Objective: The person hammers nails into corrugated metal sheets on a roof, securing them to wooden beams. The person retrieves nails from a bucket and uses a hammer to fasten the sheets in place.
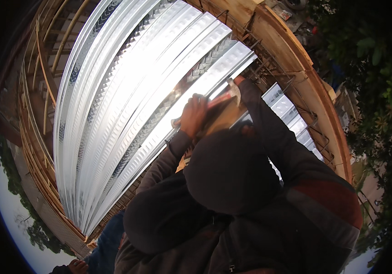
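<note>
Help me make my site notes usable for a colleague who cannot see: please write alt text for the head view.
A person's left hand grips a hammer beside shiny ribbed metal sheets, with the right hand, partly hidden, near the hammer's head. A wooden board curves along the right in this fisheye view, with green foliage beyond.

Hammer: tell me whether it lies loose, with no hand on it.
No, the left hand grips the hammer by its handle.

Glossy embossed metal panels (pixel 136 96) (glaring in places), matt wooden boarding (pixel 324 112), dull cloth sleeve (pixel 273 125)
</note>
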Tool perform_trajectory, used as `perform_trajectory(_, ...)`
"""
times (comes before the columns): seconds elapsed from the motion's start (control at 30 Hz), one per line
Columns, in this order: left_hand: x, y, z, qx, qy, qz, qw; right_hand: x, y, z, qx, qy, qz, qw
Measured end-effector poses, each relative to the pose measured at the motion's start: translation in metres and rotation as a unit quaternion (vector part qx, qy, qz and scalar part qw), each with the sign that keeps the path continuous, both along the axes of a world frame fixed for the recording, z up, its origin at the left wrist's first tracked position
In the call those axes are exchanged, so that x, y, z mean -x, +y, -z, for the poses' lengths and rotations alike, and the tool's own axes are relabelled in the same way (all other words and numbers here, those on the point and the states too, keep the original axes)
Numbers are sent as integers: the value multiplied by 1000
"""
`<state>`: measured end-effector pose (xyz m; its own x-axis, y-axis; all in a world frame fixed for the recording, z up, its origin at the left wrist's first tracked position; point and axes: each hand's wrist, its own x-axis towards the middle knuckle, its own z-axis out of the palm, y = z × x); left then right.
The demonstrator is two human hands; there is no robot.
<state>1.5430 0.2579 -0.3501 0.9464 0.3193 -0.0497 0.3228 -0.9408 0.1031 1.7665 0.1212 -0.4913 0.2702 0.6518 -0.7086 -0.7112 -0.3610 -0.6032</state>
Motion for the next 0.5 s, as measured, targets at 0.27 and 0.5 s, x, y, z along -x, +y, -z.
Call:
perform_trajectory(0.27,4,0,10,-12,-5,12,1000,-1,1,-3,2,-1,-6,1000)
perform_trajectory(0.5,6,1,16,1,-17,1,1000,-4,6,-2,3,-3,-13,1000)
